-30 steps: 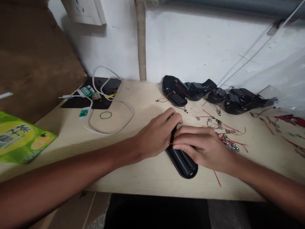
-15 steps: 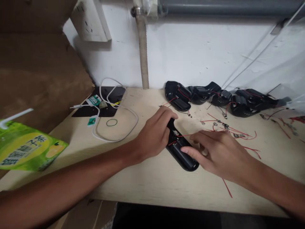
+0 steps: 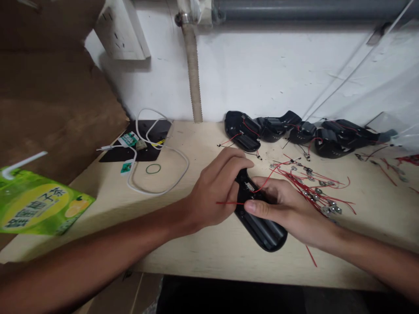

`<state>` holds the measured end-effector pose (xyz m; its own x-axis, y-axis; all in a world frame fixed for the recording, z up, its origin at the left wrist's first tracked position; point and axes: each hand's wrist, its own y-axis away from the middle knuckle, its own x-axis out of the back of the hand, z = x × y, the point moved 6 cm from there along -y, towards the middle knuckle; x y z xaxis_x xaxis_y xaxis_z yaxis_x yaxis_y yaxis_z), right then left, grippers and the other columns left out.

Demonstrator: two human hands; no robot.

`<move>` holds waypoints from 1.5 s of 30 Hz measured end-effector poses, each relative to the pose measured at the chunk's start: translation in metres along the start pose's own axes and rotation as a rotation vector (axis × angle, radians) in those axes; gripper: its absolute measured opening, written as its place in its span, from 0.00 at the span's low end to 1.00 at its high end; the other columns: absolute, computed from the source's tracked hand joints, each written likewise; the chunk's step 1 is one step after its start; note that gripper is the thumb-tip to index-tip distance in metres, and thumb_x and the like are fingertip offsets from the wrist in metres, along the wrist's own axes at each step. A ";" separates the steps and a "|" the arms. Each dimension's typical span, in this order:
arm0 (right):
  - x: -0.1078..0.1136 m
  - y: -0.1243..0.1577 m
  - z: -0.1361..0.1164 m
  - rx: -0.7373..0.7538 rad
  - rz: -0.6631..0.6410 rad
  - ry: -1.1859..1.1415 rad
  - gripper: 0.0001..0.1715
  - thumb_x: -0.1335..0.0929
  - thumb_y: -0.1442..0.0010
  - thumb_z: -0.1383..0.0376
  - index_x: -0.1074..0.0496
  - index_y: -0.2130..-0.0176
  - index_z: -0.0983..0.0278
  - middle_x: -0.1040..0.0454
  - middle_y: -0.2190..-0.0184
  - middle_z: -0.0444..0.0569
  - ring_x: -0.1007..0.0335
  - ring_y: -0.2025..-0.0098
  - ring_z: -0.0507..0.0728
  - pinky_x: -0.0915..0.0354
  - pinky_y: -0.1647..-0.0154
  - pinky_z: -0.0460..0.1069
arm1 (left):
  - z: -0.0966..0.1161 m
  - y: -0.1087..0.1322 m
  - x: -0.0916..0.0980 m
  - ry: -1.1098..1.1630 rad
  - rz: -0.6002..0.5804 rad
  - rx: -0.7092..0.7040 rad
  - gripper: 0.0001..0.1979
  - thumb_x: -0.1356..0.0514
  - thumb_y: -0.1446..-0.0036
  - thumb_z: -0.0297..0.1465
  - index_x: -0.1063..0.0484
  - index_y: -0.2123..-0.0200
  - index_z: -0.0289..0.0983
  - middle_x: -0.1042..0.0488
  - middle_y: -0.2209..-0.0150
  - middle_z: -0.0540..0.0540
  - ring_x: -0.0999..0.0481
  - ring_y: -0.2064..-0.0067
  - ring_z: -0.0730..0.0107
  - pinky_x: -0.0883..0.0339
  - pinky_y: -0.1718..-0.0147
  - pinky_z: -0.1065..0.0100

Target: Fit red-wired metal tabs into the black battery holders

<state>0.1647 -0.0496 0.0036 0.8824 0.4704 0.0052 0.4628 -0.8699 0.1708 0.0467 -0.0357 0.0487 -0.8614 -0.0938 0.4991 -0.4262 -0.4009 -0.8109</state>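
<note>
A black plastic housing [image 3: 266, 233] with a long, rounded battery compartment is held tilted above the table. My left hand [image 3: 216, 187] is closed around its narrow upper end. On the right edge, my right hand [image 3: 288, 209] grips it, the thumb pressing on the face and the other fingers partly hidden behind. A red wire [image 3: 228, 203] sticks out to the left from beside that thumb. Another red wire [image 3: 269, 178] rises from the housing toward the upper right. Whatever lies beneath the thumb is hidden.
Several similar black housings [image 3: 242, 131] with wires line the wall. Loose red wires with small metal tabs [image 3: 314, 196] lie right of my hands. At left are a white cable [image 3: 187, 163], a green rubber band [image 3: 153, 168] and a green drink pouch [image 3: 46, 200] with a straw.
The housing has shifted slightly right and toward me. My right hand has closed on its edge, the thumb moving up onto its face. A red wire now points left across it.
</note>
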 end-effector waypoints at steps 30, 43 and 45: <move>-0.001 -0.002 0.004 -0.006 -0.032 -0.378 0.17 0.26 0.47 0.60 0.33 0.62 0.65 0.31 0.67 0.45 0.33 0.65 0.50 0.35 0.65 0.46 | 0.007 -0.010 0.011 -0.158 -0.041 -0.177 0.13 0.55 0.39 0.21 0.37 0.54 0.35 0.32 0.57 0.38 0.31 0.55 0.65 0.28 0.59 0.63; -0.006 -0.005 0.012 -0.173 -0.069 -0.380 0.22 0.30 0.47 0.66 0.43 0.57 0.61 0.31 0.77 0.40 0.30 0.83 0.53 0.35 0.87 0.44 | 0.006 -0.006 0.002 -0.109 -0.076 -0.113 0.16 0.52 0.43 0.17 0.37 0.53 0.33 0.34 0.54 0.38 0.32 0.52 0.65 0.30 0.54 0.63; -0.003 -0.006 0.012 -0.174 -0.062 -0.369 0.22 0.29 0.48 0.66 0.44 0.59 0.60 0.31 0.78 0.38 0.30 0.83 0.53 0.36 0.88 0.43 | 0.005 -0.006 0.004 -0.046 -0.083 -0.077 0.15 0.50 0.42 0.19 0.36 0.53 0.33 0.33 0.55 0.39 0.31 0.52 0.65 0.30 0.55 0.62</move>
<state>0.1601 -0.0481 -0.0093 0.8395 0.4086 -0.3583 0.5223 -0.7887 0.3243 0.0468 -0.0381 0.0572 -0.8097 -0.1059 0.5773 -0.5166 -0.3383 -0.7866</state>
